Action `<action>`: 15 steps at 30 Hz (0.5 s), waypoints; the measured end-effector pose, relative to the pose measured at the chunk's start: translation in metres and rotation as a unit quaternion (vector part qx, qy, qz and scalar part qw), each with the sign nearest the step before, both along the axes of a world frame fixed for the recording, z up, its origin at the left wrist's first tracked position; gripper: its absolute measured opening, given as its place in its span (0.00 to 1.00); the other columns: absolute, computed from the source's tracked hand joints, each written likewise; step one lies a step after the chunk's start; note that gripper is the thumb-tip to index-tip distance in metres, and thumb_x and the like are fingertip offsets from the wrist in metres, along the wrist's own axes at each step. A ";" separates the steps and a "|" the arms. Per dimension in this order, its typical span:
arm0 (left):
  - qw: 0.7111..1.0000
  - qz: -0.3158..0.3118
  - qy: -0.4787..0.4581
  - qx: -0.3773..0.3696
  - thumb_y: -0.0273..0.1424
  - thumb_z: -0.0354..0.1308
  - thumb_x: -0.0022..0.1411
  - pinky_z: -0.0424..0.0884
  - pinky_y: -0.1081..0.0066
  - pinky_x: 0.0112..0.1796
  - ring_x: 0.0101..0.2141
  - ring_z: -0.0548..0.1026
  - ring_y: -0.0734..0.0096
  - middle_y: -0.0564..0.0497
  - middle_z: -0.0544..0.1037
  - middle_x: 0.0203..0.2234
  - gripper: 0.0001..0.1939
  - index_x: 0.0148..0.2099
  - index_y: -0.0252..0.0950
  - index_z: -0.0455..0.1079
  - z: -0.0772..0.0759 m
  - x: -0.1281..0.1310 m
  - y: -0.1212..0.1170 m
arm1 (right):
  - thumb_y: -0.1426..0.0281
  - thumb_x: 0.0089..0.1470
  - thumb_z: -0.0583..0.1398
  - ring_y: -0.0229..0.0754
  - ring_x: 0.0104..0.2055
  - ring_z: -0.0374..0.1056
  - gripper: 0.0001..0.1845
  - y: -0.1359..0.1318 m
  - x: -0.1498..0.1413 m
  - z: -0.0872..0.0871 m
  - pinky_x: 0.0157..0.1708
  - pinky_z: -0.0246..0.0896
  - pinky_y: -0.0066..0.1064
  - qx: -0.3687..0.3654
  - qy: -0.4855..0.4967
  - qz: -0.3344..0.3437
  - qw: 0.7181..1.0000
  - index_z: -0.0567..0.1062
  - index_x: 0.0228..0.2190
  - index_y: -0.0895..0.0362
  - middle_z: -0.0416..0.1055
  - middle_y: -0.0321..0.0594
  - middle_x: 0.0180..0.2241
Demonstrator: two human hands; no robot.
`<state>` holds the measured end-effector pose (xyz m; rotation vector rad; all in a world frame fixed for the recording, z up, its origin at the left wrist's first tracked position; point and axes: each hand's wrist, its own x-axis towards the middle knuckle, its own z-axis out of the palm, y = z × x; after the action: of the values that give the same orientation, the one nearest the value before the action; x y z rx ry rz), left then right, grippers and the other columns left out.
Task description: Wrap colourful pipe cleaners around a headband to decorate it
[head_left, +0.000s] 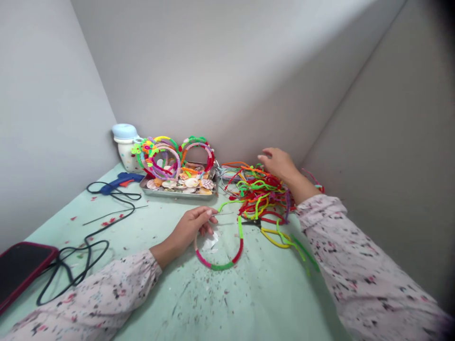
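My left hand (pixel 192 228) is curled shut on the half-wrapped wire hoop (pixel 219 264), just beside the pipe cleaners (pixel 258 196) under my open right hand (pixel 279 165); a slipped grip could let the bare wire end (pixel 223 214) scratch me.

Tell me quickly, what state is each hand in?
Left hand: closed, holding a pipe-cleaner-wrapped headband.
Right hand: open, empty, above loose pipe cleaners.

A heap of pipe cleaners (pixel 259 199) under the right hand (pixel 280 166) stands in its way toward the steel tray (pixel 177 194). A hand could pass over the green tabletop (pixel 152 222) between the hoop (pixel 220 260) in the left hand (pixel 188 229) and the black cord (pixel 88 251).
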<state>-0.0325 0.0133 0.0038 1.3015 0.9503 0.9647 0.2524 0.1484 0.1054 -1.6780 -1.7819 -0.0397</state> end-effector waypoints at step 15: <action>1.000 -0.002 0.009 0.006 0.40 0.56 0.58 0.59 0.77 0.22 0.22 0.70 0.78 0.49 0.75 0.30 0.17 0.43 0.32 0.69 -0.001 0.000 0.001 | 0.62 0.54 0.55 0.42 0.35 0.70 0.15 0.014 0.020 0.014 0.35 0.67 0.34 -0.025 0.133 -0.003 0.991 0.74 0.39 0.56 0.75 0.45 0.39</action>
<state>-0.0324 0.0139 0.0026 1.3228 0.9572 0.9587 0.2724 0.1628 0.1195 -1.6387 -1.5876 0.2178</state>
